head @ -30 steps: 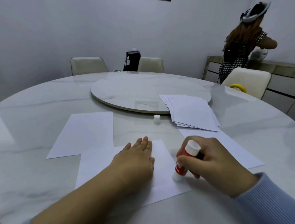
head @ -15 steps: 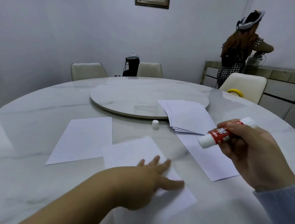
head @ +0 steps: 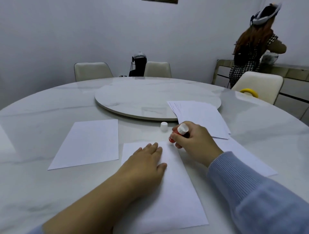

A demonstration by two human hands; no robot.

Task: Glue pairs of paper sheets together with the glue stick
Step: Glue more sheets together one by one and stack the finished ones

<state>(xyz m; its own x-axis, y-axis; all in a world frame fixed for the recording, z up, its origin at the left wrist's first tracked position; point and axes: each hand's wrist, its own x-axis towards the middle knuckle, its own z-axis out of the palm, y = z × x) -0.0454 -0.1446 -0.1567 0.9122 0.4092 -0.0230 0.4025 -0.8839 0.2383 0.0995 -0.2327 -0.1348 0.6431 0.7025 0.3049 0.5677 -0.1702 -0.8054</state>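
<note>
The left hand (head: 147, 160) is lying flat, pressing the paper sheet (head: 175, 192) near the table's front edge. The right hand (head: 192, 142) is gripping the upright glue stick (head: 178, 133) at the sheet's far corner.

1. looks like a private dining room, plain and pale-walled
2. large round marble table (head: 50, 106) with a raised turntable (head: 150, 100) at its centre
3. cream padded chairs (head: 92, 71) drawn up round the far rim
4. low sideboard (head: 294, 71) along the right wall, with a person (head: 250, 48) in a head-worn rig standing at it
5. bottom edge of a framed picture (head: 159, 1) up on the back wall
</note>
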